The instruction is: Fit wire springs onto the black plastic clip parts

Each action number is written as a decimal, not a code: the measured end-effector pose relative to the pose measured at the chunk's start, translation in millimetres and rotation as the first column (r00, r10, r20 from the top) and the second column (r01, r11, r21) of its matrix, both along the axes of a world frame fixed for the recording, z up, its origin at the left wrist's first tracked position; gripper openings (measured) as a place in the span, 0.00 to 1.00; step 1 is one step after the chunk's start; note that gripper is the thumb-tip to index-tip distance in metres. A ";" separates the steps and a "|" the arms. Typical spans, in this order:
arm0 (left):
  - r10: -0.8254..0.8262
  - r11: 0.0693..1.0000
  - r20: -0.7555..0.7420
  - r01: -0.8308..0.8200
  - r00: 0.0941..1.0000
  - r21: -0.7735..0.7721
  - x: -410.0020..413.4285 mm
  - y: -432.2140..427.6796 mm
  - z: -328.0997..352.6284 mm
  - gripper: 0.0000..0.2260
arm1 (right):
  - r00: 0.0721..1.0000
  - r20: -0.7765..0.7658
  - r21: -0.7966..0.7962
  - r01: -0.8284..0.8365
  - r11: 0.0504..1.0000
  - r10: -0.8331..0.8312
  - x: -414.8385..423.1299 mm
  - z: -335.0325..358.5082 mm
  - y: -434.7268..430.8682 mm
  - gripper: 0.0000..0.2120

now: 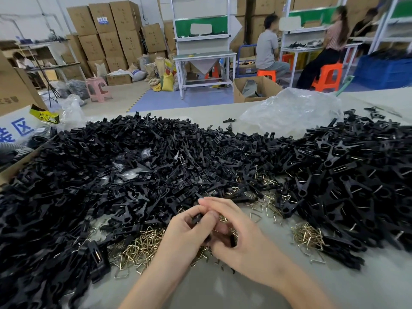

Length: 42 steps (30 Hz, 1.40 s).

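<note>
My left hand (pixel 185 233) and my right hand (pixel 240 237) meet over the table's front middle. Together they pinch a small black plastic clip part (pixel 197 218), mostly hidden by the fingers. Another dark piece (pixel 233 240) shows under my right palm. A brass-coloured wire spring (pixel 215 230) glints between the hands. A big heap of loose black clip parts (pixel 138 166) covers the table to the left and back. Clips with springs fitted (pixel 347 175) pile up on the right. Loose wire springs (pixel 138 248) lie under my left wrist, with more springs (pixel 307 236) at the right.
A crumpled clear plastic bag (pixel 289 110) lies at the back right of the grey table (pixel 223 291). A cardboard box (pixel 13 85) stands at the left edge. Beyond the table are workbenches, stacked cartons, stools and seated people.
</note>
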<state>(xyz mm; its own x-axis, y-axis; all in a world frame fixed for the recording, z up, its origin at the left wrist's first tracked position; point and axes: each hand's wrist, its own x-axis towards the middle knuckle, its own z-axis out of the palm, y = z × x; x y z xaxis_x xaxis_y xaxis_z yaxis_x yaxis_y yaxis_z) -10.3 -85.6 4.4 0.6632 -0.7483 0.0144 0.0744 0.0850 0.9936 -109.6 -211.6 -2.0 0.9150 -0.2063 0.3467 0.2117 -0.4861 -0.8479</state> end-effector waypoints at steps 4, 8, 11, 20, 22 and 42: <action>-0.053 0.994 0.159 0.037 0.986 0.104 -1.9 -0.1 -3.0 0.13 | 0.999 0.006 -0.043 0.042 0.998 -0.042 -1.8 0.4 -1.2 0.24; -0.148 0.989 0.099 0.145 0.984 0.042 -10.6 -2.2 0.0 0.17 | 0.996 0.050 0.026 0.069 0.997 -0.070 -6.3 -2.0 -2.1 0.18; -0.222 0.974 -0.039 0.219 0.974 -0.059 -16.0 -1.4 2.1 0.34 | 0.966 0.138 0.146 0.201 0.969 -0.221 -9.2 6.3 -13.9 0.12; 0.452 0.865 0.500 -0.500 0.739 -0.044 13.7 21.6 28.5 0.08 | 0.864 0.028 0.811 0.275 0.516 -0.503 -29.1 48.7 -70.3 0.19; 0.382 0.716 0.778 -0.692 0.498 0.091 40.6 27.0 31.7 0.11 | 0.888 -0.051 0.714 0.352 0.605 -0.457 -19.8 29.6 -53.0 0.10; -0.045 0.637 0.850 -0.641 0.524 0.429 113.3 32.9 21.4 0.13 | 0.840 -0.125 0.372 0.533 0.760 -0.529 -0.2 -1.3 -28.3 0.11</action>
